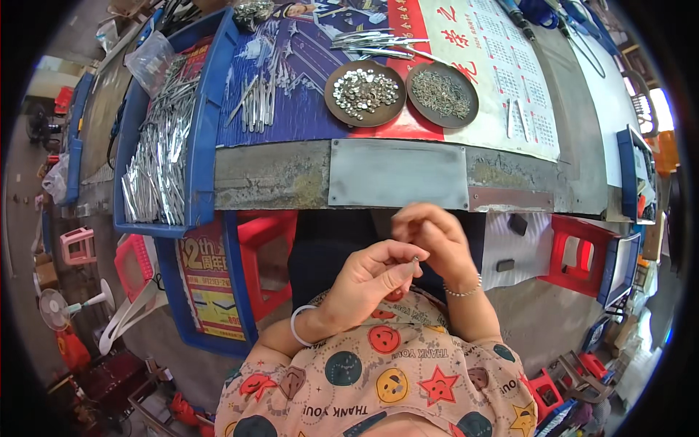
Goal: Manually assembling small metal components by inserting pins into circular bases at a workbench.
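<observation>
Held in front of my body, just below the table edge, my left hand (373, 282) pinches a tiny metal piece (416, 259) between thumb and forefinger. Its exact kind is too small to tell. Close beside it, my right hand (439, 240) has its fingers curled inward, slightly smeared by motion; anything inside them is hidden. Beyond the hands, a brown dish (384, 118) holds many small shiny discs (364, 91). Touching its right side, a second dish (445, 122) contains small thin metal pins (439, 91).
A blue tray (207, 138) of slim metal strips (162, 156) stands at the left. More loose strips (258, 105) lie on the printed poster (306, 120), behind the dishes, and at the right. A metal plate (398, 173) covers the table's front edge. Red stools (266, 255) stand below.
</observation>
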Demonstrator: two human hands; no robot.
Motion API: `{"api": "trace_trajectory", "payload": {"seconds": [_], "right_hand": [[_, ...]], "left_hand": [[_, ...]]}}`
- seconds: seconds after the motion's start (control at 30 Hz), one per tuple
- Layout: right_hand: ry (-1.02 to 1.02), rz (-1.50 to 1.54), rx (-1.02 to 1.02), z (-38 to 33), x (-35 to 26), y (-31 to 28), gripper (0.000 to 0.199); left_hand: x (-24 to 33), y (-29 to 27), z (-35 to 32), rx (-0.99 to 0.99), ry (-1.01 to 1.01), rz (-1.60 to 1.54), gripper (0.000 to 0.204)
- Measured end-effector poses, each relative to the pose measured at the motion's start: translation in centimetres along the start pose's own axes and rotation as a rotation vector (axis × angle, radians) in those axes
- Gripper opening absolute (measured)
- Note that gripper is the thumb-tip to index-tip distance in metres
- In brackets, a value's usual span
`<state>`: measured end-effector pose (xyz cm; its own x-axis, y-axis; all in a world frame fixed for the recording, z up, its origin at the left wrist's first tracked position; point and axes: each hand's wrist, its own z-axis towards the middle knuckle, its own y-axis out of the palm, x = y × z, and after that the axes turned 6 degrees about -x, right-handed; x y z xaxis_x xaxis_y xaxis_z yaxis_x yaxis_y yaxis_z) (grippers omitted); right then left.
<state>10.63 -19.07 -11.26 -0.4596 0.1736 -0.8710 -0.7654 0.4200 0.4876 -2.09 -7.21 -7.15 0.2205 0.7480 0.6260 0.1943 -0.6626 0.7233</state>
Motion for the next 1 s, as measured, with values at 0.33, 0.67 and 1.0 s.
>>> {"api": "trace_trajectory", "payload": {"seconds": [0.33,0.67,1.0], "right_hand": [[-0.093,-0.42,-1.233,7.9,10.7,13.5,0.036],[-0.077,-0.55,-1.241,6.9,10.3,13.2,0.033],[-0.002,-0.407,-1.179,6.4,9.7,11.7,0.033]], "left_hand": [[-1.3,7.2,4.1,-0.458,-0.096,-0.048,0.024],[-1.4,7.0,4.7,-0.451,-0.108,-0.148,0.019],[-1.5,6.5,5.2,-0.297,-0.097,-0.139,0.016]]}}
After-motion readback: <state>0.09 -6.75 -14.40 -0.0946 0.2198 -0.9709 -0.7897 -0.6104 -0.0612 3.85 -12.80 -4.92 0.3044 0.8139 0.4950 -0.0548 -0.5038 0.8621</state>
